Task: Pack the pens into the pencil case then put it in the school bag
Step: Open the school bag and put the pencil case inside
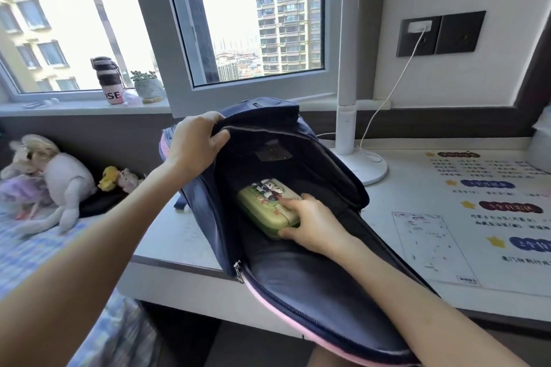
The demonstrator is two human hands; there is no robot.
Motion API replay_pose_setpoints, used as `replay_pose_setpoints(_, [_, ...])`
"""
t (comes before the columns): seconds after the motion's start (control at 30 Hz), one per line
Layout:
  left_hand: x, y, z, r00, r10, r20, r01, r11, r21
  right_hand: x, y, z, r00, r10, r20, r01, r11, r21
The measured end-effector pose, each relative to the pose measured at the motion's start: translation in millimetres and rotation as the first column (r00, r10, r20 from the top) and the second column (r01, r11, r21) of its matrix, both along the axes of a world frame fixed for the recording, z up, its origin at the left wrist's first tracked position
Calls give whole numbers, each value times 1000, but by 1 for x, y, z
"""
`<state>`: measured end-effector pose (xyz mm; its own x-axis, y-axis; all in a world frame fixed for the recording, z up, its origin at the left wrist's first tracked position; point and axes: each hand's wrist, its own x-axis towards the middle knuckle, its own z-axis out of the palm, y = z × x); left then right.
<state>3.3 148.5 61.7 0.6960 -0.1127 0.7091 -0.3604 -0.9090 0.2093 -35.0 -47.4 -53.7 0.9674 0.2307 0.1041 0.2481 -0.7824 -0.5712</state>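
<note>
A navy school bag with pink trim lies open on the desk, its main compartment gaping toward me. Inside it, near the bottom, sits a green pencil case with a cartoon print on its lid, closed. My right hand reaches into the bag and grips the case's near end, thumb under its edge and index finger stretched along the lid. My left hand grips the bag's upper flap and holds the opening wide. No pens show.
A white fan stand with a charging cable rises behind the bag. Printed sheets cover the desk on the right. Soft toys lie on a bed to the left. A bottle and potted plant stand on the windowsill.
</note>
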Motion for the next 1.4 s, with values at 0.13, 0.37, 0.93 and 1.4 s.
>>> replay_pose_setpoints(0.13, [-1,-13,-9,1000,-22,17,21,999,37,9,11,-7,983,-92,160,121,976,-182])
replay_pose_setpoints(0.37, [-19,19,-30,948,-154,-278,157,988,-13,-3,5,-3,939,-118,324,150,986,-74])
replay_pose_setpoints(0.93, [-110,29,-120,594,-198,-780,72,978,-194,-88,-80,83,819,79,568,49,977,-207])
replay_pose_setpoints(1.4, [-132,11,-145,828,-79,-555,-77,965,-251,-16,40,32,547,137,826,6,986,-168])
